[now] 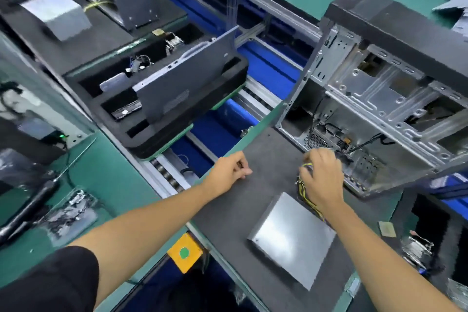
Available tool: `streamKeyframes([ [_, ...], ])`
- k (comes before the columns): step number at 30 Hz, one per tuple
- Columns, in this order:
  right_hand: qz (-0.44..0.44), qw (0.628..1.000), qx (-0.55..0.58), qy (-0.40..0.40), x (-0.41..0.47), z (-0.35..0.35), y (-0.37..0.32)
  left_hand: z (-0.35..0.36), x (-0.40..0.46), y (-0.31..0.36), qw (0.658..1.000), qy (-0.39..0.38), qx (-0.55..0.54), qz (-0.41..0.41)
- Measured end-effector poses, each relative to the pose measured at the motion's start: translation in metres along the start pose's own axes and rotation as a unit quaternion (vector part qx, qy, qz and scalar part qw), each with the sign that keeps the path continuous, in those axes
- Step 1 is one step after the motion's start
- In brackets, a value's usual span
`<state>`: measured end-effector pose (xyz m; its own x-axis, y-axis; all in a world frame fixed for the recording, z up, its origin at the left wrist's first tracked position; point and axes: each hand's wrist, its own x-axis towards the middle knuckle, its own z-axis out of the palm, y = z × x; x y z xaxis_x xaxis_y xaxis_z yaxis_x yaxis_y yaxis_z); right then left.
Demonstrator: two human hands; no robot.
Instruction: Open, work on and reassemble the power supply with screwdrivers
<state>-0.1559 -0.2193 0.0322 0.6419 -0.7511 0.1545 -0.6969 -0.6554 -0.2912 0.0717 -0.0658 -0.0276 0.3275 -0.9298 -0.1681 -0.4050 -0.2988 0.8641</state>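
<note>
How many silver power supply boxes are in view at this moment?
2. One power supply lies on the dark mat beside the right hand, which grips its cable bundle. A blurred second box sits top left. Others may be hidden.

**Bright overhead light, soft edges**

I see even, bright light from above. It leaves a pale glare patch on the power supply (291, 239) lid near me and a sheen on the computer case (385, 99) metal at right. Shadows under my left hand (229, 168) and right hand (320, 175) are faint. The far left is smeared with motion blur, and straight edges bow toward the corners. The screwdriver (30, 206) at near left looks soft.
</note>
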Motion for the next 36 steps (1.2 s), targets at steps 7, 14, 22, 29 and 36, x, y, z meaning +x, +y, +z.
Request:
streamKeyframes([
  [7, -0.284, 0.952, 0.089, -0.070, 0.034, 0.058, -0.197, -0.093, -0.153, -0.061, 0.975, 0.176, -0.038, -0.134],
  [14, -0.470, 0.858, 0.071, -0.196, -0.035, 0.134, -0.387, -0.183, -0.324, -0.155, 0.907, 0.294, -0.033, -0.299],
  [22, -0.497, 0.813, 0.003, -0.301, -0.063, 0.230, -0.578, -0.278, -0.413, -0.249, 0.860, 0.377, -0.082, -0.335],
  [29, -0.540, 0.759, -0.184, -0.314, -0.047, 0.307, -0.647, -0.327, -0.421, -0.292, 0.871, 0.344, -0.125, -0.327],
  [36, -0.611, 0.700, -0.271, -0.252, -0.043, 0.331, -0.658, -0.340, -0.413, -0.312, 0.862, 0.387, -0.143, -0.296],
])
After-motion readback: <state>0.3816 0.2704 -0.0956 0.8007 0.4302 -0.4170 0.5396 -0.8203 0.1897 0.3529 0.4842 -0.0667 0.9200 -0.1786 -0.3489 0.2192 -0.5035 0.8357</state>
